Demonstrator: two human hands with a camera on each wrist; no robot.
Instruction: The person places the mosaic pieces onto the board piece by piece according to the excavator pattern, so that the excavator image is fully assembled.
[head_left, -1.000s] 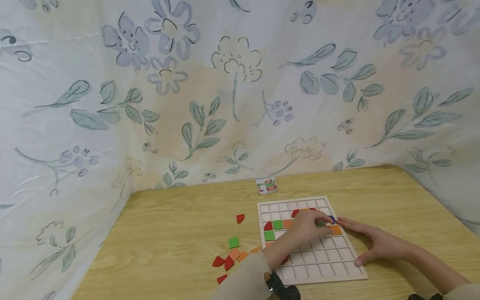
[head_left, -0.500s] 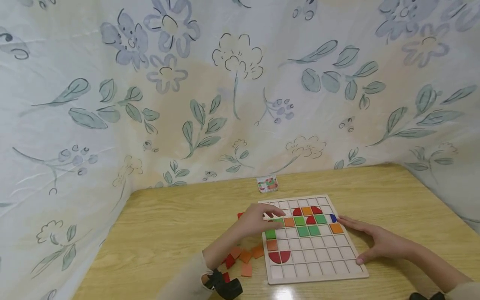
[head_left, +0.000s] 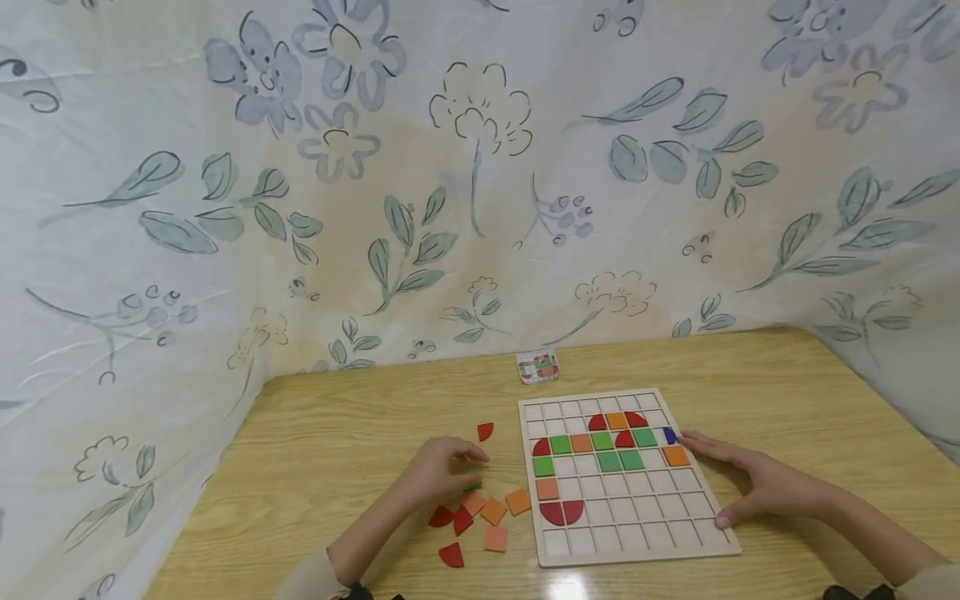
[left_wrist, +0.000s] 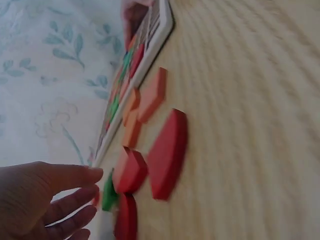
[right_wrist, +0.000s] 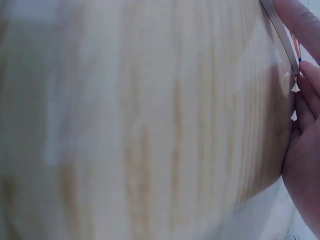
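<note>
My left hand [head_left: 438, 471] is over the loose tiles left of the board, its thumb and fingers apart around a green square tile [head_left: 471, 479]. In the left wrist view the fingers look empty, with the green tile [left_wrist: 109, 192] just beyond the fingertips. My right hand [head_left: 761, 483] rests along the right edge of the wooden grid board [head_left: 637, 533], thumb near the lower corner and fingertips beside a blue tile [head_left: 670, 436]. Red, green and orange tiles sit in the board's cells, among them a red half-round pair [head_left: 562, 512].
Loose orange square tiles [head_left: 517, 501] and red quarter-round tiles [head_left: 452, 555] lie left of the board. One more red quarter-round [head_left: 486, 431] lies farther back. A small pattern card [head_left: 537, 367] is behind the board. Floral cloth [head_left: 480, 208] hangs behind the wooden table [head_left: 337, 433].
My left hand has moved left from the board's right side, across its left part, down to the loose tiles. The right hand has stayed at the board's edge.
</note>
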